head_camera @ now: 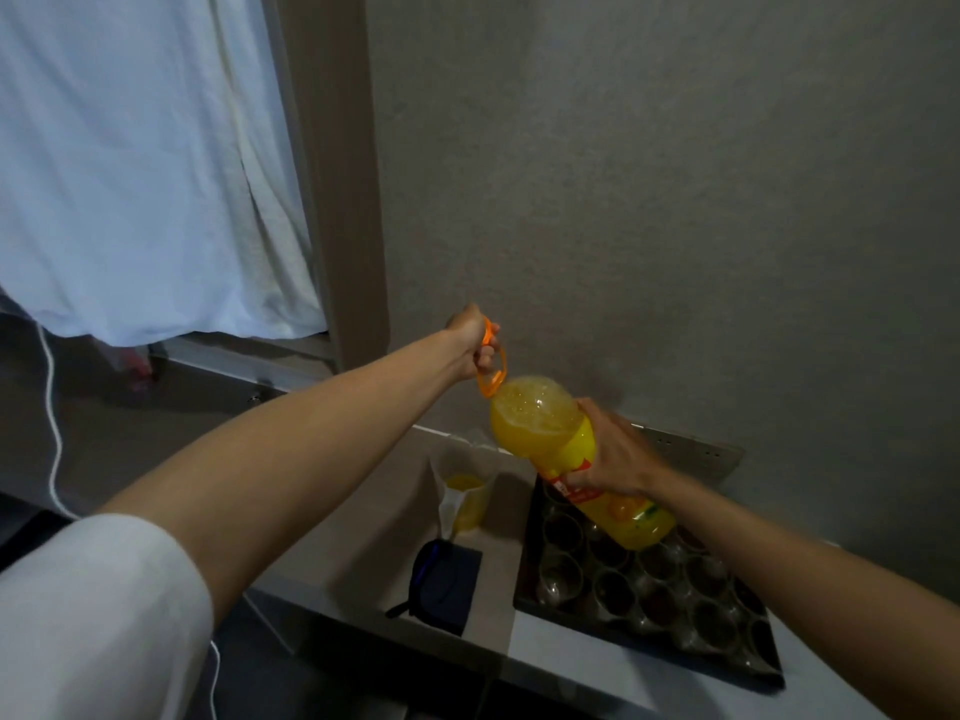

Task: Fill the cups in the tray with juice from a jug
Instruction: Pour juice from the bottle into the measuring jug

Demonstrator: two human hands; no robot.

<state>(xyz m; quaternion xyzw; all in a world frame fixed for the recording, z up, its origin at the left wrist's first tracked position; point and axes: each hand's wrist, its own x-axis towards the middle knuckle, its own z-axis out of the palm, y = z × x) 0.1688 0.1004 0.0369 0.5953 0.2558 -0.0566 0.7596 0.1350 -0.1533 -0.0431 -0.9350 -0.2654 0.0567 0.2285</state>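
Gripping the tilted juice bottle (576, 459): left hand (470, 345) (orange handle (493, 368)), right hand (618, 459) (body).

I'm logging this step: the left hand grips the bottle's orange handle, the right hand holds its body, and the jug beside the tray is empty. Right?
Not quite. The head view shows the jug beside the tray already holds some juice. The rest stands: the left hand grips the orange handle, and the right hand holds the bottle.

- The bottle (540, 428) hid the tray's (649, 662) far cups (563, 532), and its cap was lost behind the left hand (472, 337).
- The right hand (613, 454) covered part of the label (print too blurred to read).
- Cup contents couldn't be told.
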